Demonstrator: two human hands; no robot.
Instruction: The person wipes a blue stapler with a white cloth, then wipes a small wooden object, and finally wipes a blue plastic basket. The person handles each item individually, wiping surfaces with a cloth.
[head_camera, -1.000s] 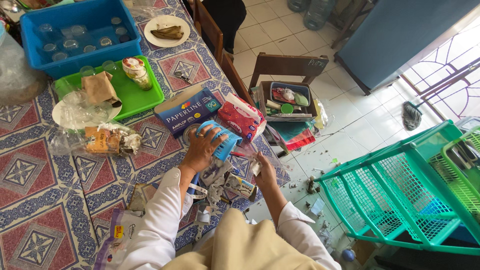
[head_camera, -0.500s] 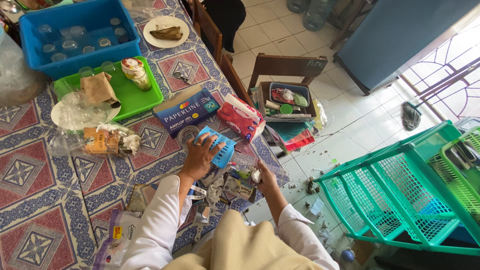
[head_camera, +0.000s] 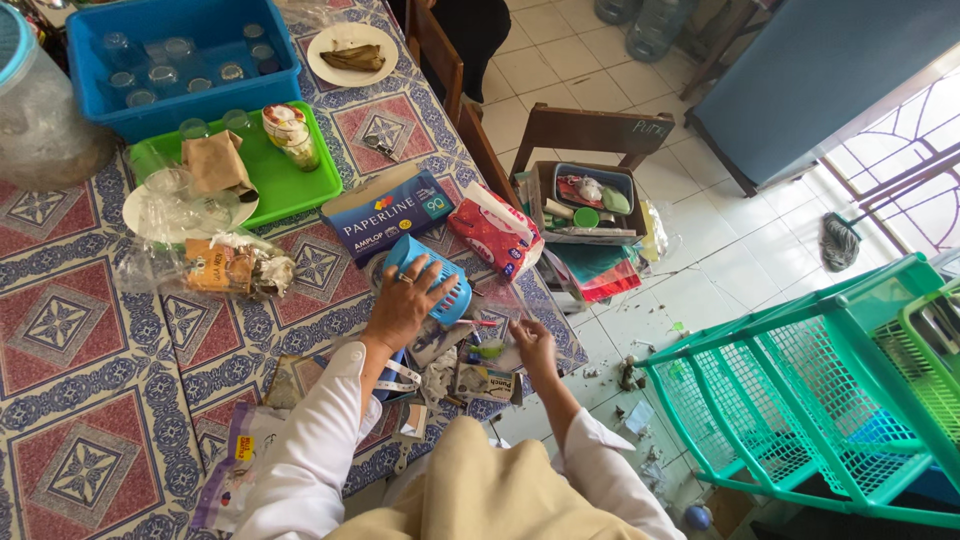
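My left hand (head_camera: 402, 303) lies on a small blue plastic basket (head_camera: 437, 281) that rests upside down on the patterned tablecloth (head_camera: 70, 330), its fingers spread across the slatted side. My right hand (head_camera: 533, 342) hovers by the table edge with its fingers loosely curled above a heap of small packets, paper scraps and a little boxed item (head_camera: 487, 382). I cannot tell whether it holds anything. Both sleeves are white.
A blue paper box (head_camera: 388, 212) and a red tissue pack (head_camera: 497, 232) lie behind the basket. Farther back are a green tray (head_camera: 285, 182), a blue tub of glasses (head_camera: 180, 60) and a plate (head_camera: 353, 55). A chair bearing a box of oddments (head_camera: 585, 200) and a green plastic rack (head_camera: 800, 400) stand on the tiled floor.
My right hand dropped lower and no longer shows the white scrap it held up a second ago. The left hand stayed on the blue basket. The view shifted slightly.
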